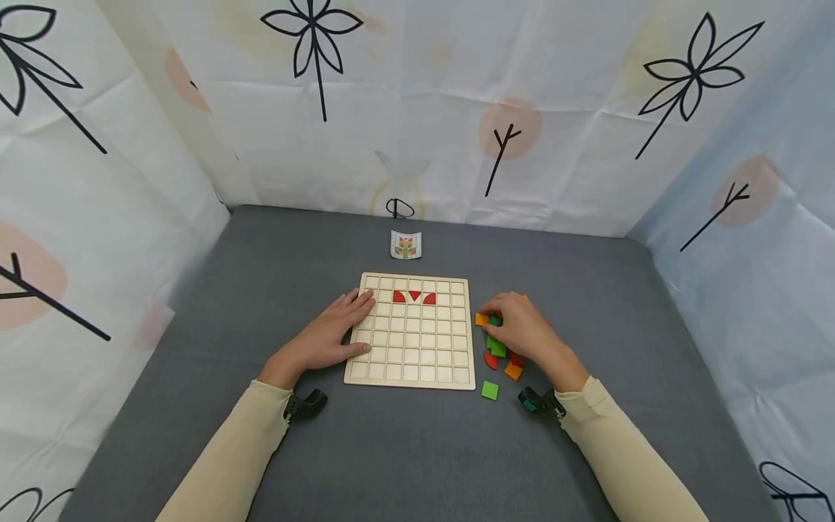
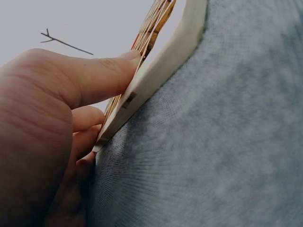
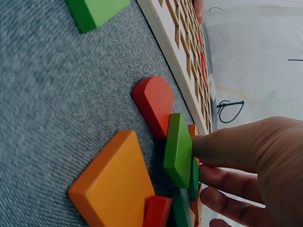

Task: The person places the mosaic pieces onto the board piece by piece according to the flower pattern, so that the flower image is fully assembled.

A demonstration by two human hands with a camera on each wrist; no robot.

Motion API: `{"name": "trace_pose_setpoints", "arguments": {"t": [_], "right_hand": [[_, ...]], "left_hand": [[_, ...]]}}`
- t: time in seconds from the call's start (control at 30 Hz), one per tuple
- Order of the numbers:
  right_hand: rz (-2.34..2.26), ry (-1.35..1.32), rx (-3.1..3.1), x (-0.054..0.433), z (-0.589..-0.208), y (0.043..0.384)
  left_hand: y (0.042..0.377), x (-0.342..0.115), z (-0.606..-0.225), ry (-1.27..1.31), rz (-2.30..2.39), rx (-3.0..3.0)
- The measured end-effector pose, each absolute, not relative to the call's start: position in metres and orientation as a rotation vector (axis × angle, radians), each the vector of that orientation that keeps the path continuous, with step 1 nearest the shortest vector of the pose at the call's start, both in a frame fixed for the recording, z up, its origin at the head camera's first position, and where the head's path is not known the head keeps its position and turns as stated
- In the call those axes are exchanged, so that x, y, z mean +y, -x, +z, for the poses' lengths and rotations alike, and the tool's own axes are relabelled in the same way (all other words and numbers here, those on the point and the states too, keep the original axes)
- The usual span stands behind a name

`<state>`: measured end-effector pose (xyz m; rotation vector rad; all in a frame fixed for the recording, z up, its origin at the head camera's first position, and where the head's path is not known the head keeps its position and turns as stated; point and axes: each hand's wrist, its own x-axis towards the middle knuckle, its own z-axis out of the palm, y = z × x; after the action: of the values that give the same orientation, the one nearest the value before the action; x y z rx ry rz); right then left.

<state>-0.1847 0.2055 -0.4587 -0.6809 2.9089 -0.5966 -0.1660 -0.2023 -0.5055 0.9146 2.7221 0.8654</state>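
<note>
My left hand (image 1: 326, 332) rests on the left edge of a pale wooden grid board (image 1: 422, 355), fingers extended and thumb on the rim; the left wrist view shows the thumb (image 2: 104, 78) on top. Three red pieces sit in an upper row, including a red triangle (image 1: 414, 296) between two curved ones. Beside the board, my right hand (image 1: 522, 328) pinches an orange piece (image 1: 481, 319) between thumb and fingertips. Under and around that hand lie a dark green piece (image 1: 496, 320), light green pieces (image 1: 496, 346), a red curved piece (image 3: 155, 101) and an orange square (image 3: 116, 182). The palm hides part of the pile.
A light green square (image 1: 489, 391) lies apart near the board's lower right corner. Behind the board stands a small card (image 1: 406, 246) with a coloured pattern. The grey tabletop (image 1: 417, 457) is bordered by white printed cloth (image 1: 417, 145) at the back and sides.
</note>
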Motion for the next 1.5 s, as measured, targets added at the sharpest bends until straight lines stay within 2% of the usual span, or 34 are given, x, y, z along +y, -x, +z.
{"name": "trace_pose_setpoints", "arguments": {"t": [0.7, 1.2, 1.5], "right_hand": [[-0.600, 0.671, 2.924, 0.204, -0.461, 0.187], [-0.632, 0.595, 2.950, 0.197, -0.442, 0.188], [-0.664, 0.674, 2.950, 0.185, -0.432, 0.185]], "left_hand": [[0.166, -0.202, -0.507, -0.928, 0.841, 2.723], [0.164, -0.202, -0.505, -0.920, 0.871, 2.727], [0.164, -0.203, -0.509, -0.921, 0.887, 2.720]]}}
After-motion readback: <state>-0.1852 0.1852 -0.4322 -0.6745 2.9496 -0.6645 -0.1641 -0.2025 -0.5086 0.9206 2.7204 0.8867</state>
